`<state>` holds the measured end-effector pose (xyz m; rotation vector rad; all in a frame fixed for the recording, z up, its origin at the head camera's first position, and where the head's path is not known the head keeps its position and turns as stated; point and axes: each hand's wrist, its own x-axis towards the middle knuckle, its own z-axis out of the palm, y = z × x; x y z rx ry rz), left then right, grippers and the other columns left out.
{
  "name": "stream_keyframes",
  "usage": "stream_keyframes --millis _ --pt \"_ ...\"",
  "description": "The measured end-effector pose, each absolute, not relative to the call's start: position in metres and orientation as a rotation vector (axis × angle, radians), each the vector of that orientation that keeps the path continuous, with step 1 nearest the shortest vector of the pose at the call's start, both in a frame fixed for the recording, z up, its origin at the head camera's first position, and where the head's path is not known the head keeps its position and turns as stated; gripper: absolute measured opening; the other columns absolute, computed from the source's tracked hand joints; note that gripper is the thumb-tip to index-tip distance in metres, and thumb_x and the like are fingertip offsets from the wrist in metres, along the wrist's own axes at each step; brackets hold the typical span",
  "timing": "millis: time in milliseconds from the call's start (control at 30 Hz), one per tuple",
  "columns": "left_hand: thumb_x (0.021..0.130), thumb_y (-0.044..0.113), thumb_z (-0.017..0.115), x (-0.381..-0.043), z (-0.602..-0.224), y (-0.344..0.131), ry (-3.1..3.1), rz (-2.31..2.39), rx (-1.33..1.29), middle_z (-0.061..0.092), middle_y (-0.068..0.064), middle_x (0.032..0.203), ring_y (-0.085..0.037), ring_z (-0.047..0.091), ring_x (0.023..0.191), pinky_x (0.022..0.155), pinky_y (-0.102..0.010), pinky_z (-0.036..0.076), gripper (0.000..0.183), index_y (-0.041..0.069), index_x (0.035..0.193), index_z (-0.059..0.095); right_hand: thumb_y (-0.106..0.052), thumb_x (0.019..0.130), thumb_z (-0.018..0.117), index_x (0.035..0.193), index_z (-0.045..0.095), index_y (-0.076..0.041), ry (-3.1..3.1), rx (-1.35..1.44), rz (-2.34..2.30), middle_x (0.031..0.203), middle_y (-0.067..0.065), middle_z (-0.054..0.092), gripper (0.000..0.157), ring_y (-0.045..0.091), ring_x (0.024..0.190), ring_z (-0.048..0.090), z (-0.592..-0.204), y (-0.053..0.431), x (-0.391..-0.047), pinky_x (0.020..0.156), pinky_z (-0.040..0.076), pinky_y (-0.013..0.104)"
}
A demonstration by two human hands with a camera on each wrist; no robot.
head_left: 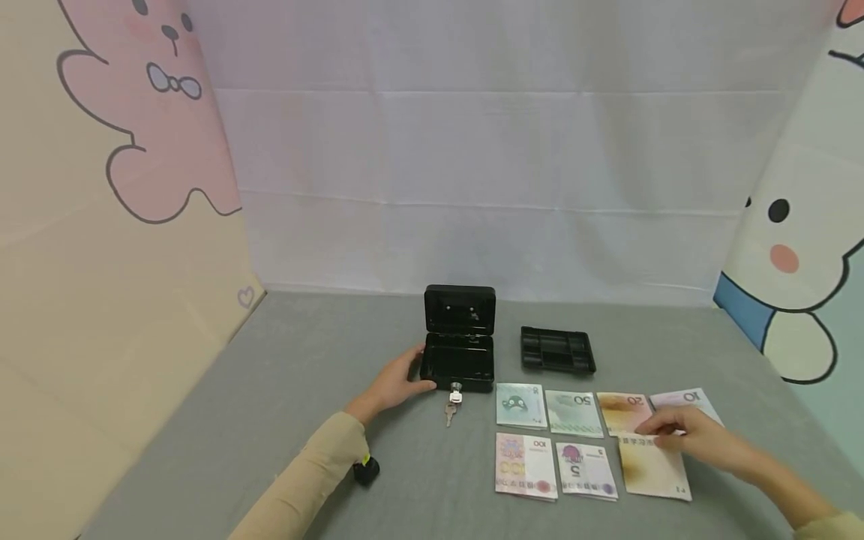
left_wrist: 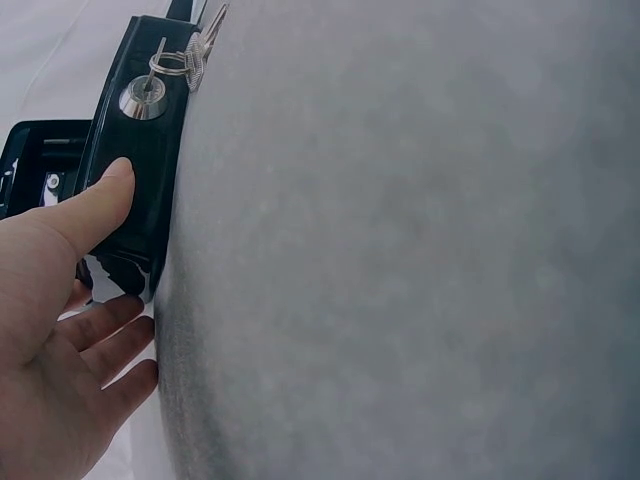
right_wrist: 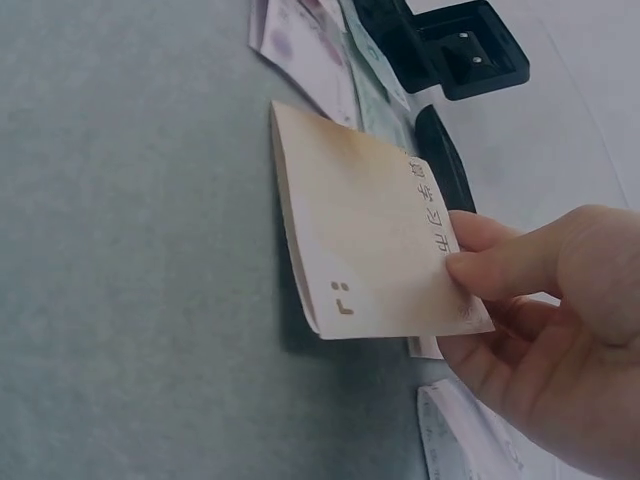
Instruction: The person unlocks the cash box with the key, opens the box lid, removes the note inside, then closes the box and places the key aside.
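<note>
A small black cash box stands with its lid raised. A key hangs on a ring from the front lock. My left hand holds the box's left front corner, thumb on the front wall, other fingers around the side. My right hand pinches a tan stack of play banknotes by its far edge, thumb on top and fingers beneath. In the right wrist view the stack is tilted, its near edge slightly fanned. Beside it lie a 20 note stack and a purple-white 10 stack.
A black compartment tray lies right of the box. Further note stacks lie in two rows: a penguin one, a green 50, a pink 100 and a purple 5. A white cloth hangs behind the grey table.
</note>
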<state>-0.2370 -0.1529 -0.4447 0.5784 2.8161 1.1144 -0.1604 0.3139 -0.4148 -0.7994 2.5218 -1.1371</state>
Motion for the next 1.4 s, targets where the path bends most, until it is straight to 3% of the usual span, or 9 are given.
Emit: stream_keyframes --millis 267,567,1100,1400 --pt "0.081 0.030 0.068 -0.237 -0.444 -0.152 2.808 1.120 0.566 0.042 -0.020 0.135 -0.032 0.041 0.123 0.101 -0.045 0.034 0.076 0.000 0.139 0.030 0.014 0.073 0.060 0.084 0.066 0.004 2.592 -0.934 -1.145 0.080 -0.006 0.062 0.016 -0.001 0.070 0.048 -0.429 0.308 -0.158 0.054 0.044 0.019" --pt "0.082 0.029 0.068 -0.238 -0.444 -0.152 2.806 1.122 0.567 0.043 -0.020 0.134 -0.032 0.041 0.123 0.100 -0.046 0.034 0.076 0.000 0.140 0.030 0.007 0.076 0.061 0.086 0.066 0.004 2.636 -0.786 -1.064 0.080 -0.008 0.061 0.011 -0.005 0.069 0.046 -0.427 0.305 -0.151 0.054 0.044 0.020" --pt "0.081 0.028 0.069 -0.238 -0.446 -0.153 2.813 1.112 0.563 0.041 -0.020 0.136 -0.032 0.039 0.125 0.102 -0.046 0.033 0.076 -0.001 0.139 0.030 0.006 0.075 0.066 0.083 0.065 0.002 2.717 -0.858 -1.107 0.078 -0.005 0.062 0.009 -0.005 0.068 0.048 -0.430 0.307 -0.149 0.052 0.044 0.020" --pt "0.081 0.029 0.068 -0.238 -0.445 -0.152 2.825 1.093 0.565 0.042 -0.020 0.135 -0.032 0.040 0.124 0.101 -0.045 0.034 0.076 -0.001 0.140 0.030 0.000 0.077 0.067 0.084 0.066 -0.003 2.806 -0.740 -1.009 0.077 -0.008 0.058 0.008 -0.004 0.067 0.045 -0.418 0.304 -0.153 0.054 0.044 0.020"
